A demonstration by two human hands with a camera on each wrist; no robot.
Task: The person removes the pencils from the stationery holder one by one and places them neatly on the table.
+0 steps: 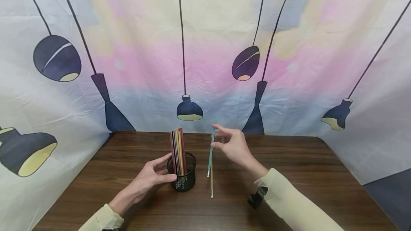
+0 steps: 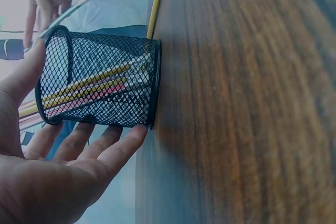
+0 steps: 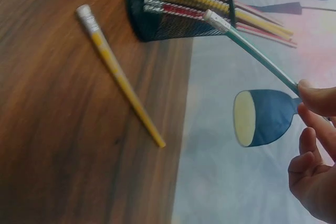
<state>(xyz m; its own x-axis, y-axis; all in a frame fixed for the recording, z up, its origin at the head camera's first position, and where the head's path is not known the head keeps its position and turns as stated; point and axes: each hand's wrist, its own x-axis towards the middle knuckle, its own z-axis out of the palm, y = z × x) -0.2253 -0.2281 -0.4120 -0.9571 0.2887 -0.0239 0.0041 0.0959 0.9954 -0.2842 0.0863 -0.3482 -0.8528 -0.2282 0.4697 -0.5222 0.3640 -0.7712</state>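
While printed hanging lamps [image 1: 57,58] decorate the pale cloth [image 1: 144,20] behind the table [image 1: 282,152], a person works at the brown wooden top with both hands. At the left, a light yellow sleeve [image 1: 101,220] leads to the left hand [image 1: 146,181], whose thumb and fingers hold a black mesh cup [image 1: 190,180]. The left wrist view shows the thumb at the rim and the fingers along the opposite side. The cup stands upright on the table. Inside it a bunch of pencils [image 1: 178,150], in red, black and yellow, rises well above the rim, leaning slightly; their metal bands and eraser ends point down and show through the mesh.

Just right of the cup, a yellow pencil [image 1: 212,184] lies on the table, its white eraser end toward the person. Above it, partly crossing it in the head view, a green pencil [image 1: 210,158] hangs in the air at a steep slant, eraser end down. The right hand [image 1: 232,147] pinches this pencil in its upper part, between the thumb and fingertips. In the right wrist view some other fingers curl inward. Farther right, a black device [image 1: 258,197] sits at the right wrist, beside the cuff of the right sleeve [image 1: 292,199].
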